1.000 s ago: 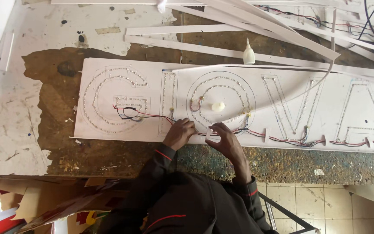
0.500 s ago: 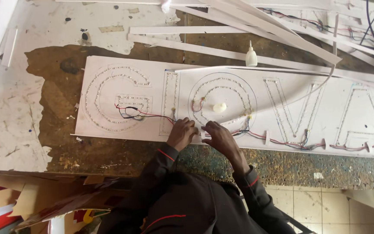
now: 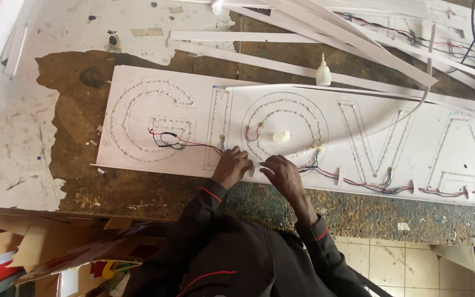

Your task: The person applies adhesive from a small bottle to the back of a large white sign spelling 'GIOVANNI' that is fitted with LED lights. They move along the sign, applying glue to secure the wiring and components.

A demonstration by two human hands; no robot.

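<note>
A long white sign board (image 3: pixel 155 165) with large letter outlines of small lights lies on the workbench. Red, black and blue wires (image 3: pixel 166 140) run along its near edge. My left hand (image 3: pixel 231 166) rests with curled fingers on the board's near edge, where a red wire ends. My right hand (image 3: pixel 281 173) is right beside it, fingertips at a small white tab (image 3: pixel 257 170) between the two hands. Similar white tabs (image 3: pixel 338 176) hold the wires (image 3: pixel 377 187) farther right.
A small white glue bottle (image 3: pixel 323 71) stands behind the board, and a white lump (image 3: pixel 281 136) lies on it. Long white strips (image 3: pixel 303 38) are piled at the back. Cardboard scraps (image 3: pixel 45 242) lie lower left, and a tiled floor (image 3: pixel 391 264) shows below the bench (image 3: pixel 138 192).
My right hand has edged slightly left, closer to my left hand. Both hands stay at the same spot on the board's near edge.
</note>
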